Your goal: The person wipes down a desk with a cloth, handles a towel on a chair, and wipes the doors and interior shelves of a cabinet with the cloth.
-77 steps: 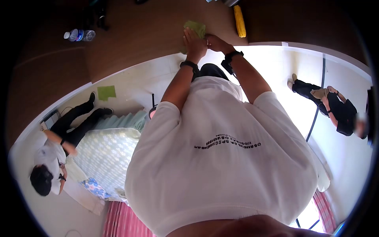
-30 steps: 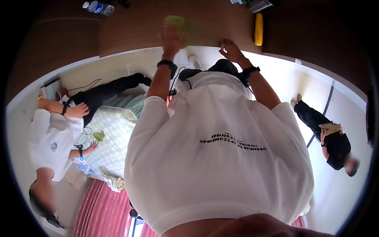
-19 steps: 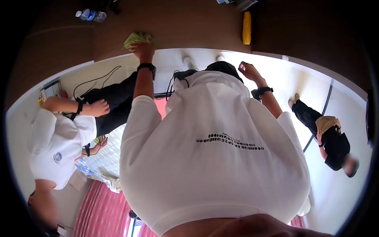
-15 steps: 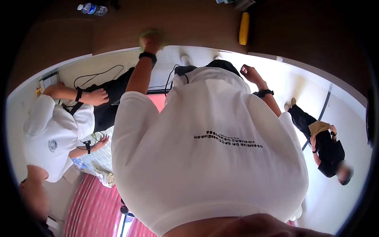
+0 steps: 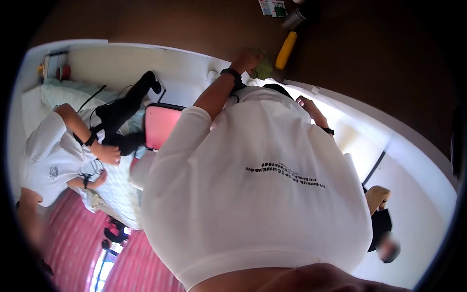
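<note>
Clasping the green cloth (image 5: 263, 68) at the table (image 5: 194, 29)'s near edge, my left hand (image 5: 246, 61) sits left of the yellow corn cob (image 5: 286, 50).

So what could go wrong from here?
1. The left hand, on the green cloth, is close to the yellow corn-cob-shaped item; a sideways sweep could knock it.
2. If nudged, that item might bump the silver cylinder just beyond it.
3. The cloth is right by the front edge of the brown table, so it could slip over; the right hand is off the tabletop.
</note>
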The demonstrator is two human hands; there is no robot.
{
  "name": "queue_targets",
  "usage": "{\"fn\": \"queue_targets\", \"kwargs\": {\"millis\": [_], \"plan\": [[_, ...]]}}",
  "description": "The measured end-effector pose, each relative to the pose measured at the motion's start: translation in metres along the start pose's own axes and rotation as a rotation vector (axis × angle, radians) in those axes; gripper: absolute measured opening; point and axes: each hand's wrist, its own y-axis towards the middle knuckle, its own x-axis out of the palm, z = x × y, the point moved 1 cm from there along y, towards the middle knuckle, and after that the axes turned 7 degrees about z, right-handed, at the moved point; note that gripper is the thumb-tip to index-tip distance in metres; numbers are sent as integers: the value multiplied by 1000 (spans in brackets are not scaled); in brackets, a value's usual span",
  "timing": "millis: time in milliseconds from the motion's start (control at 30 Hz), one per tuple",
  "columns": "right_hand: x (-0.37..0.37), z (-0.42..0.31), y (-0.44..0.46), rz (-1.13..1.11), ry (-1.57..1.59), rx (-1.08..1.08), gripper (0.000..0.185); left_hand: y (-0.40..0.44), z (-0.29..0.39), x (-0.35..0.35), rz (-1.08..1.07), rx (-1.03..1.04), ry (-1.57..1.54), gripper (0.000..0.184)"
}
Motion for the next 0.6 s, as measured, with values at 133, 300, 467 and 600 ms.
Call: {"fn": "queue_targets", "kwargs": {"millis": [133, 300, 467, 600], "plan": [[-18, 32, 5, -33, 44, -69, 17, 1, 15, 12, -53, 84, 217, 52], [-36, 39, 11, -341, -21, -53, 47, -3, -19, 21, -43, -38, 7, 52], [-31, -16, 16, -364, 6, -130, 56, -22, -47, 40, 12, 373, -105, 54], [-6, -55, 5, -272, 145, -159, 64, -40, -11, 30, -221, 218, 26, 48]]}}
